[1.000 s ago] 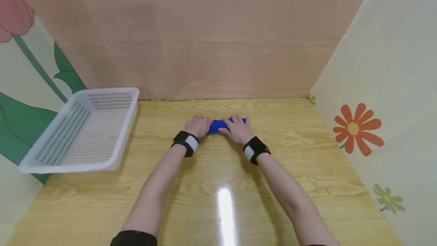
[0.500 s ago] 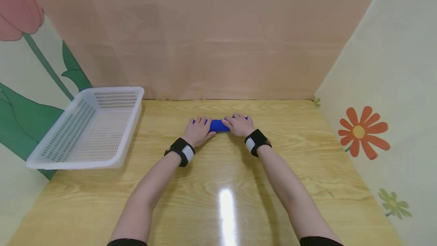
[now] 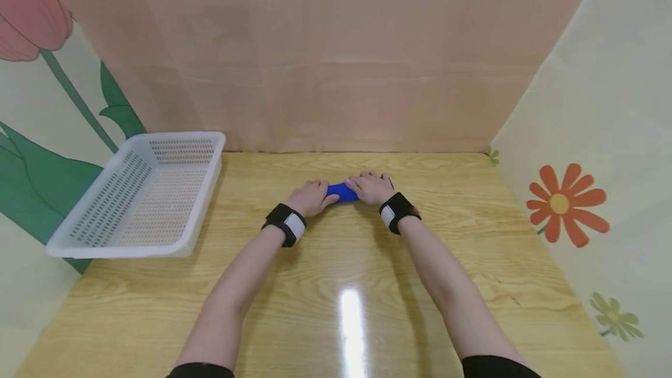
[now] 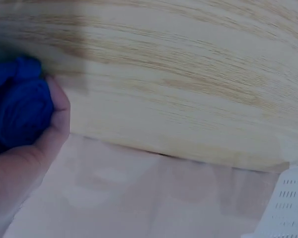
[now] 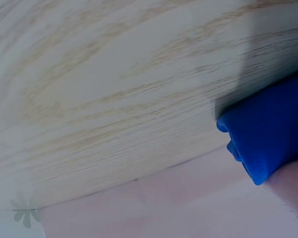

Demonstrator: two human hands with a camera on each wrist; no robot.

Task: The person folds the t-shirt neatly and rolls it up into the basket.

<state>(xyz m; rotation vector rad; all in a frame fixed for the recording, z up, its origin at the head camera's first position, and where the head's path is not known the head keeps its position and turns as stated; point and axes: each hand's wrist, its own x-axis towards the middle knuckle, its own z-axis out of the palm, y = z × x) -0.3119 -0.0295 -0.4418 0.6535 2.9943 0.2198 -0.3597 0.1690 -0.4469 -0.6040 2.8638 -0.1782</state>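
A roll of blue cloth (image 3: 342, 192) lies crosswise toward the back of the table, tilted slightly with its right end farther away. My left hand (image 3: 308, 198) grips its left end. In the left wrist view, fingers (image 4: 59, 119) curl round the spiral end of the blue cloth (image 4: 25, 111). Over the right part of the roll, my right hand (image 3: 373, 187) holds it with bent fingers. The right wrist view shows the other end of the blue cloth (image 5: 268, 131), its layered edges loose, with a bit of the hand (image 5: 293, 183) below it.
A white perforated plastic basket (image 3: 202, 203) stands at the left of the wooden table (image 3: 325, 273). Behind the table hangs a plain pinkish-brown backdrop (image 3: 336, 74). A flower-printed sheet (image 3: 567, 115) borders the right side, another the left.
My left hand has gone from fingers laid over the roll to gripping its left end. The cloth now slants, its right end farther back, and the right hand has moved slightly away from me.
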